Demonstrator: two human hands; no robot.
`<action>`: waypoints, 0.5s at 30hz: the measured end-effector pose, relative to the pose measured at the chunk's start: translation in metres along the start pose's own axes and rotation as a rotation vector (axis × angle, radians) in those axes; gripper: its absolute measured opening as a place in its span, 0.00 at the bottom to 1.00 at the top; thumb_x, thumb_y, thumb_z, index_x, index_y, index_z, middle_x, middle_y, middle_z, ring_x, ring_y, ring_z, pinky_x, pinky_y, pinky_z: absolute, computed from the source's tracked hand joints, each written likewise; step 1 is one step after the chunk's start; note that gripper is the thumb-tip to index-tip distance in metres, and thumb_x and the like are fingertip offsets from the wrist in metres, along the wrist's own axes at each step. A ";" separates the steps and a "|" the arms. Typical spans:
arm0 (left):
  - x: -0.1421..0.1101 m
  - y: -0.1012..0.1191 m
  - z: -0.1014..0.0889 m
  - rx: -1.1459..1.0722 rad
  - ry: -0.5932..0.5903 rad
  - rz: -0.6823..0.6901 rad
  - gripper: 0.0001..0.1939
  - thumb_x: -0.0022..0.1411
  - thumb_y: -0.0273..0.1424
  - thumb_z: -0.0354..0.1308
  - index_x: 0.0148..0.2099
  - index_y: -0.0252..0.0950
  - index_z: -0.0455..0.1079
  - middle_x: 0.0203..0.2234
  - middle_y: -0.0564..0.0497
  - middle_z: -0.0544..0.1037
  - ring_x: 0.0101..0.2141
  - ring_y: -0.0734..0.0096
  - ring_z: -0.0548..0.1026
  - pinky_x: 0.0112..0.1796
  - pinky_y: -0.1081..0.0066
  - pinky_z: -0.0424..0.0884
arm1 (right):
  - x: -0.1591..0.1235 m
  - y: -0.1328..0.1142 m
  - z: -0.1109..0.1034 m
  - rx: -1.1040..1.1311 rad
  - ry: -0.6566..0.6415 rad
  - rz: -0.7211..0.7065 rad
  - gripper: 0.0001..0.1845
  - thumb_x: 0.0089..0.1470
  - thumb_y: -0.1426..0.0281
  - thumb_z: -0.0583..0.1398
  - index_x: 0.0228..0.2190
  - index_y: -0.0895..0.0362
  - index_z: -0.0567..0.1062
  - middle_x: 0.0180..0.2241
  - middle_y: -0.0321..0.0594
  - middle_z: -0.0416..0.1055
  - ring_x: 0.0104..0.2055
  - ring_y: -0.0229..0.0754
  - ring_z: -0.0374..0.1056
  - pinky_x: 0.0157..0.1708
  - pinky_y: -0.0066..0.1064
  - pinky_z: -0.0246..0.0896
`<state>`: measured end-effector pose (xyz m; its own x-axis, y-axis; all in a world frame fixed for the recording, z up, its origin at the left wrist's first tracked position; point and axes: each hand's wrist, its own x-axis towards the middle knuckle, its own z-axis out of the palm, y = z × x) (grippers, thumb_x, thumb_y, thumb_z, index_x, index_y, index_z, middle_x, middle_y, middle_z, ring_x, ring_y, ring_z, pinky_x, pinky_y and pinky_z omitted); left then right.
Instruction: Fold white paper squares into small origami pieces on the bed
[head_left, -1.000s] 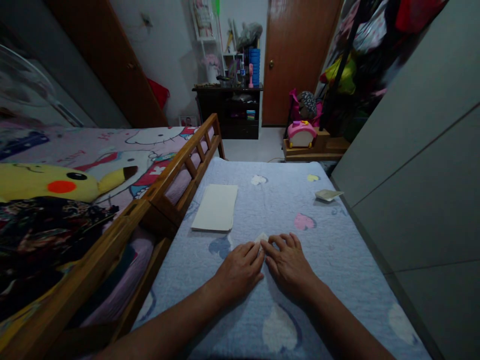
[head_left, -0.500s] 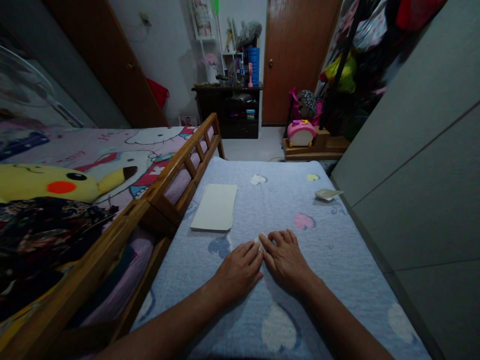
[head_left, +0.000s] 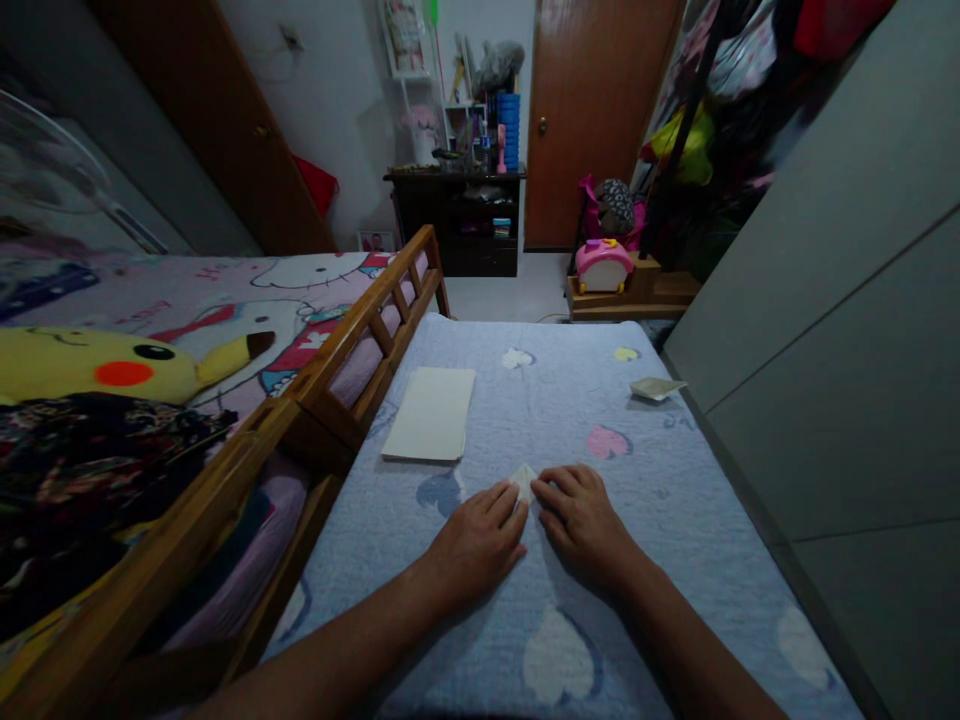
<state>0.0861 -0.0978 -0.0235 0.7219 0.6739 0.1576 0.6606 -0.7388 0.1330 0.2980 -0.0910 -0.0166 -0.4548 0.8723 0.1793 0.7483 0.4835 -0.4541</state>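
A small piece of folded white paper point(head_left: 523, 482) lies on the bed, its pointed top showing between my hands. My left hand point(head_left: 480, 535) presses its fingertips on the paper's left side, fingers close together. At the paper's right edge, my right hand point(head_left: 579, 515) has its fingers bent and pinched together at the corner. Both hands cover the paper's lower part. A stack of white paper sheets point(head_left: 430, 415) rests ahead and to the left. Farther off to the right is another folded paper piece point(head_left: 657, 388).
A blue bedspread point(head_left: 540, 400) with heart prints lies under everything. A wooden bed rail point(head_left: 367, 320) runs along the left, with a yellow plush toy point(head_left: 165, 368) beyond it. A grey cabinet point(head_left: 840, 350) borders the right side. A dark dresser point(head_left: 457, 225) stands at the back.
My right hand has slid slightly right, off the paper's top to its right edge, uncovering the pointed tip. My left hand has stayed in place.
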 end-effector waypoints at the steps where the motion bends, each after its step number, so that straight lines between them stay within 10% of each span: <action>1: 0.000 0.000 -0.001 -0.003 -0.001 -0.003 0.26 0.61 0.33 0.62 0.60 0.31 0.64 0.56 0.37 0.71 0.58 0.50 0.68 0.56 0.57 0.69 | -0.002 0.000 -0.001 -0.008 -0.003 0.001 0.21 0.57 0.74 0.58 0.52 0.51 0.74 0.50 0.42 0.72 0.52 0.49 0.60 0.58 0.47 0.47; 15: 0.011 -0.007 -0.018 -0.190 -0.037 -0.043 0.15 0.60 0.30 0.61 0.50 0.39 0.69 0.47 0.46 0.75 0.49 0.58 0.72 0.50 0.61 0.71 | 0.004 -0.005 -0.009 -0.010 0.003 0.014 0.15 0.59 0.75 0.58 0.46 0.50 0.77 0.45 0.40 0.76 0.48 0.46 0.66 0.54 0.45 0.53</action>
<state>0.0853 -0.0857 -0.0047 0.7035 0.7017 0.1124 0.6423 -0.6955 0.3220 0.2971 -0.0890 -0.0057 -0.4427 0.8793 0.1760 0.7594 0.4720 -0.4478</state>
